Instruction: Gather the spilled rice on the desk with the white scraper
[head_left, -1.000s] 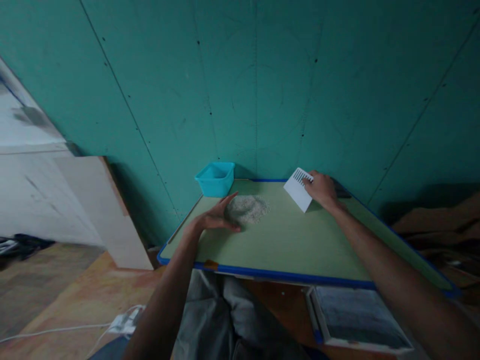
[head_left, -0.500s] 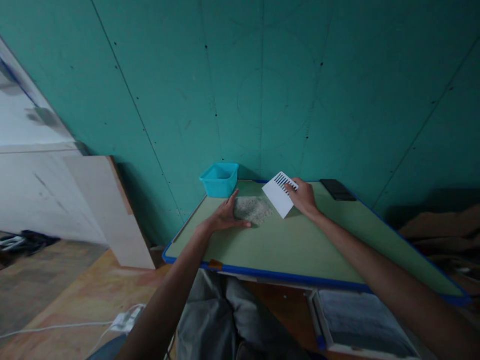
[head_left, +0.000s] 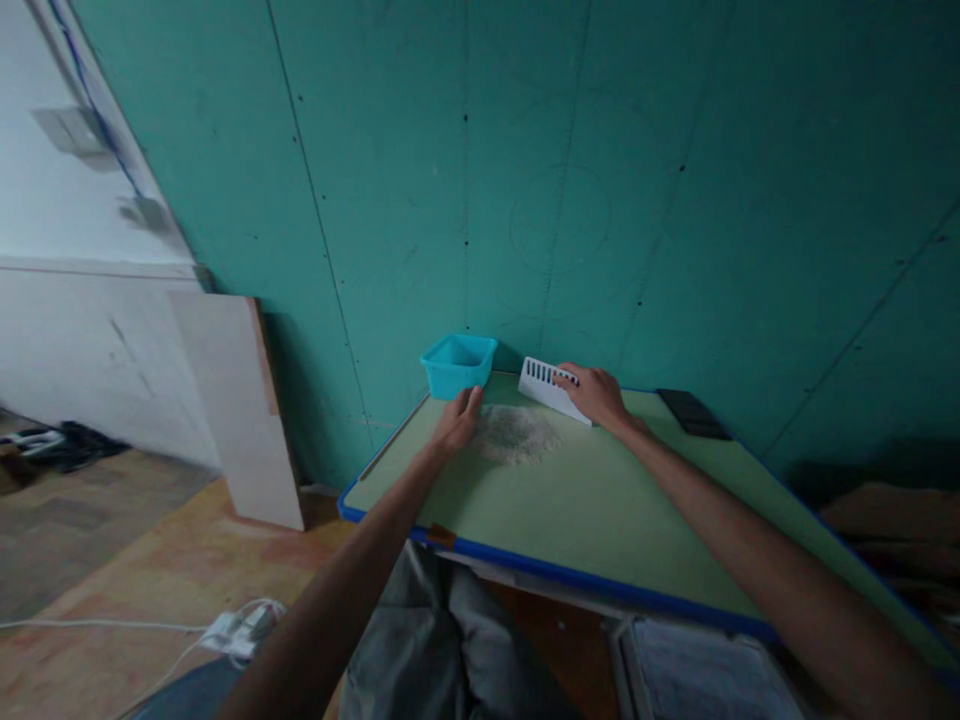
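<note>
A small heap of pale grains (head_left: 516, 434) lies on a green table top (head_left: 600, 500) with a blue edge. My left hand (head_left: 457, 420) rests flat against the heap's left side, fingers stretched out. My right hand (head_left: 595, 394) grips a white slotted card-like scraper (head_left: 546, 386), held edge-down on the table just behind the heap. A light blue plastic tub (head_left: 459, 364) stands at the table's far left corner, close to both hands.
A dark flat phone-like object (head_left: 694, 413) lies at the table's far right by the teal wall. A white board (head_left: 225, 400) leans against the wall on the left. A white cable and plug (head_left: 240, 632) lie on the wooden floor. My grey-trousered knees are under the table.
My right hand carried the white scraper leftward from the table's right part to just behind the heap. My left hand stayed by the heap. The camera view shifted left and upward.
</note>
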